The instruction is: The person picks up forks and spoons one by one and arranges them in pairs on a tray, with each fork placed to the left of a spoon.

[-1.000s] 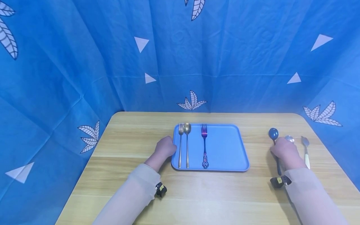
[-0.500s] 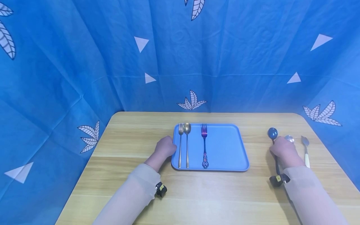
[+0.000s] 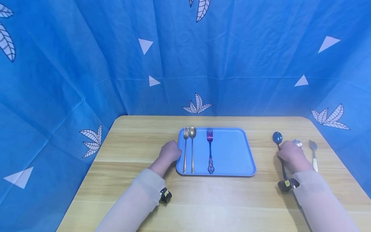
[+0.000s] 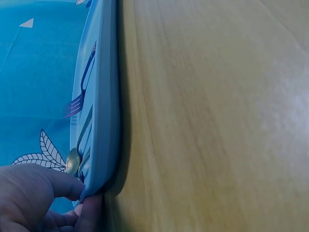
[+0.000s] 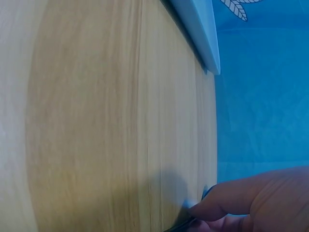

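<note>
My left hand [image 3: 170,151] pinches the left rim of the blue tray [image 3: 232,151]; in the left wrist view the thumb lies on the tray's edge with fingers beneath. A gold fork [image 3: 185,151] and a gold spoon [image 3: 192,145] lie side by side at the tray's left. Near its middle lies a purple fork with an ornate dark handle [image 3: 210,151]. To the right of the tray, my right hand [image 3: 291,154] pinches the handle of a dark spoon [image 3: 277,138], whose bowl points away from me. The right wrist view shows only a sliver of that handle [image 5: 181,225].
Just beyond the right hand shows a silver piece [image 3: 297,142], mostly hidden by it. A knife with a white handle [image 3: 314,154] lies farther right. The wooden table [image 3: 214,203] backs onto a blue curtain [image 3: 185,64].
My right hand and the dark spoon have shifted slightly to the left. The left hand stays on the tray's rim.
</note>
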`<action>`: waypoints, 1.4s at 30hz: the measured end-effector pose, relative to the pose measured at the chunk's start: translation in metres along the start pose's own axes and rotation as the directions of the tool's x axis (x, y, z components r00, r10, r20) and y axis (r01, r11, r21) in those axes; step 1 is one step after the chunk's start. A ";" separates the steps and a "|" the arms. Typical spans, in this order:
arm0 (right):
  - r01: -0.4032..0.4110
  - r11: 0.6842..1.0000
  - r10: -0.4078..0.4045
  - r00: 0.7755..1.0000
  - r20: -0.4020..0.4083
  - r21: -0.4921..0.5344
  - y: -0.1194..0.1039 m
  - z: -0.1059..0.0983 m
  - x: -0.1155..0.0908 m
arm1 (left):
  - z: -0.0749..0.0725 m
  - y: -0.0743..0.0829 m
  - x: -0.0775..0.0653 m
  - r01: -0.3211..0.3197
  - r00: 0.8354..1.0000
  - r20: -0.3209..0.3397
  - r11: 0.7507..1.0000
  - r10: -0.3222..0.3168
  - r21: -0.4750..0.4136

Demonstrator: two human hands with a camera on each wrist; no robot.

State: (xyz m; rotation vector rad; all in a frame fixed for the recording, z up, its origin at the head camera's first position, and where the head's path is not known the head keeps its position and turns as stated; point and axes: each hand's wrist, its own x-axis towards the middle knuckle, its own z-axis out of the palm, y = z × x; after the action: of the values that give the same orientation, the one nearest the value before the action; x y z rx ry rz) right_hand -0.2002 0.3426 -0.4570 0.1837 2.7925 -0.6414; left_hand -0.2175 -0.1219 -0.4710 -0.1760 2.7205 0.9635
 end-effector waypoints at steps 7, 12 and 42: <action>-0.005 0.999 0.003 0.999 0.036 0.038 -0.004 0.003 -0.004 | 0.003 -0.001 0.001 0.007 1.000 -0.001 1.000 -0.007 0.018; 0.004 1.000 -0.005 0.998 0.068 0.018 -0.004 0.004 -0.002 | 0.003 -0.002 0.001 0.005 1.000 0.001 1.000 -0.005 0.009; 0.023 0.997 -0.032 0.993 0.112 0.078 -0.017 0.003 0.001 | -0.001 0.000 -0.001 0.000 1.000 -0.006 1.000 0.000 -0.009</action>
State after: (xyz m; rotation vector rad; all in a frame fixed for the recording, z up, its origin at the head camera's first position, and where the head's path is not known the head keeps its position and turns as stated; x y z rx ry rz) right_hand -0.2039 0.3264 -0.4526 0.1205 2.6686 -0.7422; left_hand -0.2168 -0.1222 -0.4703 -0.1803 2.7218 0.9763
